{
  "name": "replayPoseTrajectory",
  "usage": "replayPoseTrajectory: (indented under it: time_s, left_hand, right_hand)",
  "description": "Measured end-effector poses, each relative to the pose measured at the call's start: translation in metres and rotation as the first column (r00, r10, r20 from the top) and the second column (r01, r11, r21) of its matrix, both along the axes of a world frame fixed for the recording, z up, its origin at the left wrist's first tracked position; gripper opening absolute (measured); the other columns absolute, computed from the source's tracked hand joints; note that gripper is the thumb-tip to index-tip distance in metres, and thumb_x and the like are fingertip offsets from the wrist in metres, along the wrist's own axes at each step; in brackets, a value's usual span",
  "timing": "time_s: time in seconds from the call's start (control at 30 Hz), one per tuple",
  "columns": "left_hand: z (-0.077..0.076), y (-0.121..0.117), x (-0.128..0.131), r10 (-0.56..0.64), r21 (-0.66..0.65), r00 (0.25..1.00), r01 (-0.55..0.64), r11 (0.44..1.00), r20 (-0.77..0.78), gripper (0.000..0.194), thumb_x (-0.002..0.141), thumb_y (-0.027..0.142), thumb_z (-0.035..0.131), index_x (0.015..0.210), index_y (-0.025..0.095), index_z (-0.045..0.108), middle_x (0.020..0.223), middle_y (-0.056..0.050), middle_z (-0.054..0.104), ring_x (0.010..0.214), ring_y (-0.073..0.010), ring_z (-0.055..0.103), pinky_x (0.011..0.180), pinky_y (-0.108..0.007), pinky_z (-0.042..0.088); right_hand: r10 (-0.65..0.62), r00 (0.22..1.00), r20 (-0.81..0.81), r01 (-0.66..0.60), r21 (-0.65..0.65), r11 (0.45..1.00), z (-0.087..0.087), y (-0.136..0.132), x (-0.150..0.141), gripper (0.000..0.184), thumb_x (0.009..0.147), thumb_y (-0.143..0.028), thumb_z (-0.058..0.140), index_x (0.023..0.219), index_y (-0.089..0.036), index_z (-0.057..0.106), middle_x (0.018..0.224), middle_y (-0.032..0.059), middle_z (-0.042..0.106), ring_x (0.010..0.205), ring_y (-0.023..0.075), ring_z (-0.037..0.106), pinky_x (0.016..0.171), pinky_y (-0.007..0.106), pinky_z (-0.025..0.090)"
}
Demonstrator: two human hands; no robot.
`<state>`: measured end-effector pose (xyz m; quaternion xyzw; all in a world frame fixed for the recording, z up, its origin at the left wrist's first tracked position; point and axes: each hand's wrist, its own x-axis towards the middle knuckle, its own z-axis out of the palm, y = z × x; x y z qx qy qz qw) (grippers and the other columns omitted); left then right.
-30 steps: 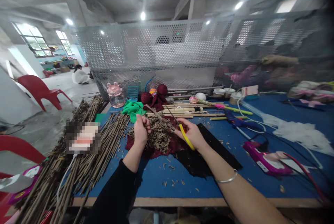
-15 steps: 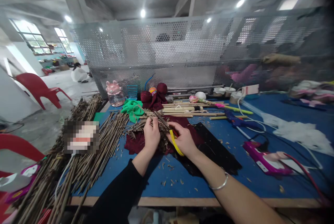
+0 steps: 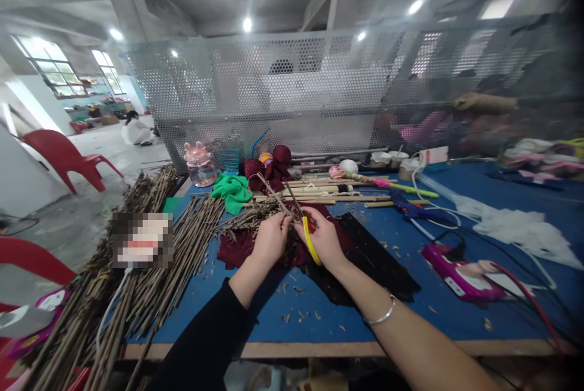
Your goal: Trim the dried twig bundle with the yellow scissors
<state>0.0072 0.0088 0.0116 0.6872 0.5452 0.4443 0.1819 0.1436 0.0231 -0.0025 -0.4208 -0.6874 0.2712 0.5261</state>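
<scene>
My left hand [image 3: 270, 238] is closed, thumb against fingers, on a thin dry twig [image 3: 270, 189] that points up and to the left. Close beside it, my right hand [image 3: 323, 238] is wrapped round scissors with a yellow and red handle [image 3: 311, 246]. Their dark blade [image 3: 294, 199] points up and leftward, near the twig; whether they touch I cannot tell. Under and left of my hands lies a heap of dry twigs [image 3: 250, 221] on a dark red cloth [image 3: 232, 254]. Parts of the heap are hidden by my fingers.
Long stalks [image 3: 182, 251] cover the table's left side. A green cloth [image 3: 232, 191], a pink-lidded jar [image 3: 199, 166] and bamboo sticks [image 3: 319, 191] lie behind. To the right are a black cloth [image 3: 378, 263], a blue glue gun [image 3: 406, 207] and a purple power strip [image 3: 456, 272] with cables.
My left hand has drawn back toward me from the heap, now with a twig sticking up from its fingers. My right hand has shifted slightly, and the dark blade stands out more clearly.
</scene>
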Motion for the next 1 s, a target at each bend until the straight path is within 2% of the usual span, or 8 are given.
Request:
replayPoseTrajectory:
  time_s: [0.13,0.27,0.4,0.5,0.6,0.67,0.87,1.0]
  left_hand:
    - [0.005,0.004,-0.014,0.063,0.042,0.998,-0.064,0.997,0.025,0.023,0.082,0.032,0.046,0.066,0.020,0.057,0.062,-0.004,0.056,0.059,-0.0160,0.050,0.063,-0.025,0.034]
    - [0.008,0.011,-0.031,0.170,0.039,0.983,-0.173,0.984,0.063,0.018,0.080,0.028,0.049,0.065,0.020,0.056,0.062,-0.004,0.055,0.062,-0.0169,0.050,0.065,-0.025,0.035]
    - [0.011,0.014,-0.043,0.183,0.054,0.983,-0.183,0.982,-0.003,0.017,0.080,0.026,0.048,0.066,0.020,0.056,0.061,-0.003,0.054,0.060,-0.0159,0.049,0.063,-0.024,0.033]
    - [0.014,0.014,-0.047,0.102,0.068,0.994,-0.099,0.993,-0.038,0.022,0.081,0.027,0.047,0.061,0.019,0.054,0.058,-0.002,0.052,0.057,-0.0146,0.046,0.060,-0.024,0.031]
    - [0.015,0.012,-0.049,-0.097,-0.043,0.995,0.097,0.994,0.005,0.028,0.080,0.033,0.048,0.056,0.018,0.050,0.054,0.001,0.048,0.054,-0.0129,0.042,0.054,-0.023,0.028]
    - [0.014,0.010,-0.049,-0.175,-0.128,0.982,0.183,0.975,0.075,0.031,0.079,0.038,0.048,0.055,0.018,0.048,0.051,0.002,0.044,0.051,-0.0114,0.038,0.051,-0.023,0.026]
    - [0.011,0.001,-0.038,-0.179,-0.315,0.907,0.309,0.897,0.381,0.032,0.077,0.047,0.046,0.064,0.018,0.047,0.047,0.007,0.032,0.041,-0.0076,0.028,0.041,-0.021,0.020]
    - [0.008,-0.001,-0.027,-0.169,-0.341,0.899,0.320,0.884,0.405,0.031,0.075,0.044,0.050,0.058,0.018,0.044,0.046,0.006,0.033,0.040,-0.0070,0.027,0.040,-0.021,0.019]
  right_hand:
    - [0.003,1.000,-0.022,-0.003,0.001,1.000,0.001,0.003,0.002,0.037,0.069,-0.019,0.056,0.106,-0.017,0.053,0.093,0.0072,0.065,0.079,0.0174,0.063,0.074,0.029,0.050]
    - [0.071,0.997,0.027,-0.071,-0.030,0.997,0.002,0.007,0.006,0.035,0.069,-0.024,0.058,0.103,-0.017,0.055,0.080,0.0038,0.065,0.067,0.0150,0.061,0.065,0.026,0.051]
    - [0.131,0.987,0.092,-0.127,-0.050,0.991,0.008,0.006,0.008,0.035,0.068,-0.025,0.059,0.102,-0.017,0.055,0.079,0.0029,0.065,0.067,0.0142,0.061,0.064,0.025,0.050]
    - [0.152,0.979,0.135,-0.150,-0.026,0.988,0.012,0.008,0.014,0.036,0.068,-0.025,0.059,0.104,-0.017,0.055,0.085,0.0038,0.065,0.073,0.0153,0.061,0.069,0.026,0.050]
    - [0.101,0.974,0.201,-0.108,0.022,0.994,0.013,0.012,0.024,0.036,0.069,-0.025,0.060,0.103,-0.017,0.056,0.094,0.0056,0.065,0.081,0.0174,0.062,0.076,0.029,0.048]
    - [0.066,0.967,0.246,-0.081,0.053,0.995,0.012,0.015,0.030,0.035,0.069,-0.025,0.060,0.103,-0.018,0.056,0.099,0.0063,0.065,0.084,0.0185,0.062,0.079,0.029,0.047]
    - [-0.015,0.957,0.291,-0.019,0.114,0.993,0.016,0.013,0.031,0.033,0.071,-0.020,0.055,0.105,-0.020,0.057,0.095,0.0053,0.066,0.080,0.0187,0.062,0.073,0.028,0.048]
    - [-0.132,0.954,0.268,0.094,0.152,0.984,0.016,0.012,0.028,0.033,0.071,-0.020,0.053,0.104,-0.020,0.059,0.086,0.0042,0.067,0.070,0.0174,0.061,0.067,0.027,0.048]
